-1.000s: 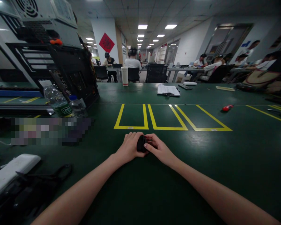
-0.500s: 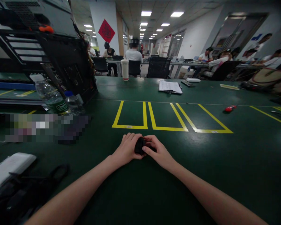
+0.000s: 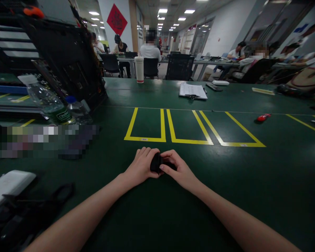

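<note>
A small black object (image 3: 155, 163) with a rounded side is between my two hands, just in front of the yellow tape frames. My left hand (image 3: 143, 163) is wrapped round its left side, thumb below and fingers over the top. My right hand (image 3: 177, 167) grips it from the right, thumb and fingertips on its edge. Its kind cannot be made out, since both hands cover much of it. Dark shadow or more of the black object shows under my right palm.
Yellow tape (image 3: 153, 139) marks several outlines on the green table (image 3: 157, 217). Farther back are a clipboard (image 3: 193, 91), a white cup (image 3: 139, 70) and a red tool (image 3: 264, 117). Bottles (image 3: 46, 99), a white power strip (image 3: 12, 187) and black cables (image 3: 34, 213) lie left. People sit beyond.
The camera view has tilted down and come a little closer, so the background sits higher. Both hands keep the same hold on the black object, with hardly any finger movement.
</note>
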`<state>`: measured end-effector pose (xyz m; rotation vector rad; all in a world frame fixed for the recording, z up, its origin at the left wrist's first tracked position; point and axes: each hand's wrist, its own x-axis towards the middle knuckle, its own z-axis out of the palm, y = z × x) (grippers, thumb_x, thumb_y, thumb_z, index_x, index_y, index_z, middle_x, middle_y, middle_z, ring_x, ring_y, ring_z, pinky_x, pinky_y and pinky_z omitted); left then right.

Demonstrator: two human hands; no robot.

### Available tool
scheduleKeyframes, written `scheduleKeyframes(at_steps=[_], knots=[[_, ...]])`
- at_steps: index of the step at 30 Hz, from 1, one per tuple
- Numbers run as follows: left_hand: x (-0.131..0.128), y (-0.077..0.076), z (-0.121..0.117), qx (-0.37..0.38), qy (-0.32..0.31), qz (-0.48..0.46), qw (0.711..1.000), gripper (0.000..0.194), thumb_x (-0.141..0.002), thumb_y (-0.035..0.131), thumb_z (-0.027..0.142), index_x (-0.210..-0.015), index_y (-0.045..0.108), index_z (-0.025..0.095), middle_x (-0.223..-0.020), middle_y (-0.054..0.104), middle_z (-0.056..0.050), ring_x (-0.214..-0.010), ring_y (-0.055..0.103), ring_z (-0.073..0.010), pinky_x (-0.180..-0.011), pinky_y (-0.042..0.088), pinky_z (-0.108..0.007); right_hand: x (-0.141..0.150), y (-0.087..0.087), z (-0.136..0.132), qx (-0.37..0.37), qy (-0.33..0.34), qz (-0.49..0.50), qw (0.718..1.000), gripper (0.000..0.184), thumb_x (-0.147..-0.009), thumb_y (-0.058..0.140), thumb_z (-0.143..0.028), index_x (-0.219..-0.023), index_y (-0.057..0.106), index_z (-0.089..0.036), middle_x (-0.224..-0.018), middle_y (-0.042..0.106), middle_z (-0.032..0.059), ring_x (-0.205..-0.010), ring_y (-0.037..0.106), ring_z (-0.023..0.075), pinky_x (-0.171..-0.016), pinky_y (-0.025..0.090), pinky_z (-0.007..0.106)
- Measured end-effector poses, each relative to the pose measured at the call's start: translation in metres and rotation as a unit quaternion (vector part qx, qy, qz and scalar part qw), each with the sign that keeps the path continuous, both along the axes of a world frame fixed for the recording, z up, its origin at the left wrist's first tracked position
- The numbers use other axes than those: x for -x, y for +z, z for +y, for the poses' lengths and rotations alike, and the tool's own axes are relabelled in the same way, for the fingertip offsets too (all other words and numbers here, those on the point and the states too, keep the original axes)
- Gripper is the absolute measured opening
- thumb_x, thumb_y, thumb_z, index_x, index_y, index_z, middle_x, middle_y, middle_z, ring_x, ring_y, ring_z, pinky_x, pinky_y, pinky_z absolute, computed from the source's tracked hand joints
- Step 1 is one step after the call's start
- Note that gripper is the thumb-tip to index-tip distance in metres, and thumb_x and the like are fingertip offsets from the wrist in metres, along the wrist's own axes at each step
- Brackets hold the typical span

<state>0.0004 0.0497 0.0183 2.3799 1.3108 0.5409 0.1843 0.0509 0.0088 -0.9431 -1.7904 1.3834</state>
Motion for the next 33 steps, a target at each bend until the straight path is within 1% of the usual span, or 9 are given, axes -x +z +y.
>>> scheduleKeyframes(at_steps=[2, 5, 10, 14, 19, 22, 27, 29, 33], knots=[[0.0004, -0.0001, -0.0001, 0.002, 0.002, -0.002, 1.0, 0.052, -0.07, 0.068, 0.031, -0.113, 0.041, 0.019, -0.108, 0.051, -0.007, -0.095, 0.047, -0.0242, -0.081, 0.038, -0.039, 0.0006, 0.0009, 0.0001, -0.005, 0.003, -0.016, 1.0, 0.027, -0.083, 0.055, -0.024, -0.108, 0.047, -0.024, -0.107, 0.053, 0.0034, -0.101, 0.054, 0.0187, -0.089, 0.045, 0.041], [0.0006, 0.0004, -0.0004, 0.001, 0.002, -0.004, 1.0, 0.053, -0.069, 0.068, 0.028, -0.114, 0.04, 0.02, -0.108, 0.05, -0.006, -0.096, 0.047, -0.0242, -0.082, 0.038, -0.039, 0.0007, 0.0007, 0.0008, -0.023, 0.023, -0.028, 0.999, 0.024, -0.083, 0.054, -0.024, -0.106, 0.048, -0.023, -0.105, 0.054, 0.0032, -0.098, 0.055, 0.0181, -0.088, 0.045, 0.04], [-0.0001, 0.0017, -0.0009, 0.004, 0.008, -0.001, 1.0, 0.055, -0.066, 0.07, 0.025, -0.113, 0.041, 0.02, -0.107, 0.051, -0.006, -0.095, 0.047, -0.0247, -0.081, 0.038, -0.039, -0.0004, -0.0003, 0.0013, -0.058, 0.024, -0.016, 0.998, 0.028, -0.079, 0.059, -0.019, -0.104, 0.049, -0.024, -0.101, 0.053, 0.0014, -0.096, 0.055, 0.0172, -0.086, 0.045, 0.036], [-0.0002, 0.0029, -0.0012, 0.01, 0.012, -0.011, 1.0, 0.053, -0.068, 0.069, 0.026, -0.112, 0.042, 0.02, -0.109, 0.05, -0.006, -0.096, 0.048, -0.0246, -0.082, 0.039, -0.04, -0.0005, 0.0011, 0.001, -0.035, 0.026, -0.017, 0.999, 0.027, -0.079, 0.059, -0.019, -0.104, 0.049, -0.024, -0.101, 0.054, 0.0011, -0.096, 0.055, 0.0172, -0.086, 0.045, 0.036], [-0.0003, 0.005, -0.0024, 0.031, 0.0, -0.033, 0.999, 0.051, -0.067, 0.069, 0.028, -0.11, 0.042, 0.02, -0.112, 0.05, -0.006, -0.103, 0.046, -0.0258, -0.089, 0.036, -0.044, 0.0002, 0.0013, 0.0014, -0.011, 0.036, -0.008, 0.999, 0.027, -0.08, 0.058, -0.021, -0.105, 0.049, -0.024, -0.101, 0.055, 0.0014, -0.096, 0.056, 0.017, -0.086, 0.046, 0.036], [0.0004, 0.0056, -0.0035, 0.068, 0.003, -0.054, 0.996, 0.05, -0.067, 0.069, 0.028, -0.108, 0.042, 0.02, -0.108, 0.05, -0.006, -0.1, 0.048, -0.0251, -0.082, 0.042, -0.04, -0.0005, 0.0024, 0.0011, -0.008, 0.04, -0.006, 0.999, 0.027, -0.081, 0.058, -0.022, -0.106, 0.049, -0.024, -0.102, 0.055, 0.0015, -0.097, 0.056, 0.0171, -0.086, 0.046, 0.036], [0.0028, 0.0072, -0.004, 0.104, -0.006, -0.102, 0.989, 0.048, -0.069, 0.067, 0.028, -0.107, 0.04, 0.02, -0.103, 0.049, -0.005, -0.089, 0.053, -0.0197, -0.074, 0.047, -0.033, -0.0029, 0.0052, -0.0003, -0.024, 0.055, -0.018, 0.998, 0.031, -0.081, 0.056, -0.022, -0.111, 0.047, -0.025, -0.107, 0.051, 0.0021, -0.099, 0.053, 0.0173, -0.088, 0.045, 0.036], [0.0035, 0.0059, -0.0031, 0.111, -0.011, -0.107, 0.988, 0.047, -0.069, 0.067, 0.029, -0.107, 0.04, 0.02, -0.101, 0.049, -0.005, -0.087, 0.053, -0.0192, -0.072, 0.047, -0.032, -0.0031, 0.0041, -0.0002, -0.03, 0.054, -0.015, 0.998, 0.029, -0.082, 0.056, -0.022, -0.11, 0.048, -0.026, -0.107, 0.05, 0.0021, -0.099, 0.053, 0.0173, -0.086, 0.045, 0.035], [0.0038, -0.0009, -0.0008, 0.097, -0.029, -0.108, 0.989, 0.051, -0.067, 0.07, 0.03, -0.107, 0.04, 0.02, -0.101, 0.049, -0.004, -0.085, 0.052, -0.0187, -0.072, 0.047, -0.032, -0.0014, 0.0008, 0.0004, -0.033, 0.028, -0.016, 0.999, 0.019, -0.083, 0.054, -0.023, -0.101, 0.051, -0.025, -0.1, 0.052, 0.0013, -0.093, 0.055, 0.017, -0.081, 0.047, 0.033]])
